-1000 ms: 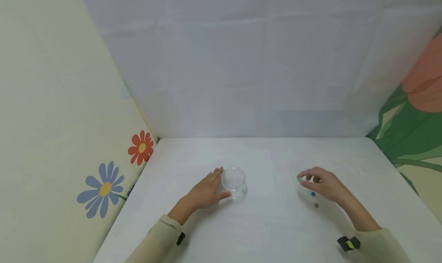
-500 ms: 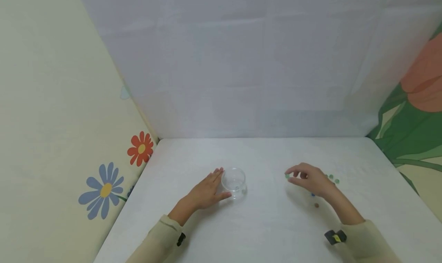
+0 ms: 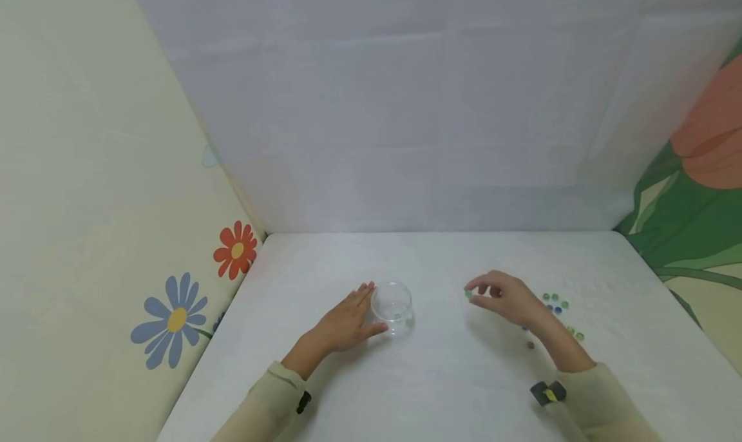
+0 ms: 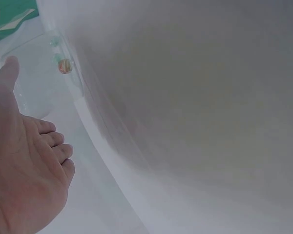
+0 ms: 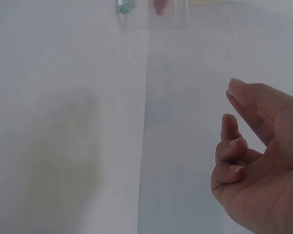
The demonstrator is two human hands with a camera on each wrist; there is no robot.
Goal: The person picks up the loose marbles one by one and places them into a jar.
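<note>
A clear glass cup (image 3: 391, 302) stands on the white table. My left hand (image 3: 343, 321) lies along the cup's left side, fingers extended and thumb near its front. In the left wrist view, an orange-streaked marble (image 4: 65, 66) and greenish ones show through the glass (image 4: 36, 92), beside my left hand (image 4: 29, 161). My right hand (image 3: 504, 296), raised to the right of the cup, pinches a green marble (image 3: 468, 294) between thumb and index finger. In the right wrist view the fingers of my right hand (image 5: 259, 151) hide that marble; green marbles (image 5: 124, 8) show in the cup at the top.
Several loose marbles lie at the right: green ones (image 3: 555, 297), a blue one (image 3: 558, 310), a yellow-green one (image 3: 580, 336) and a brown one (image 3: 530, 345). My right forearm partly covers this group. A white sheet (image 3: 406, 107) rises behind the table (image 3: 440, 390).
My right hand has moved left and slightly away from me with the green marble, uncovering marbles on the table at the right. My left hand and the cup have stayed put.
</note>
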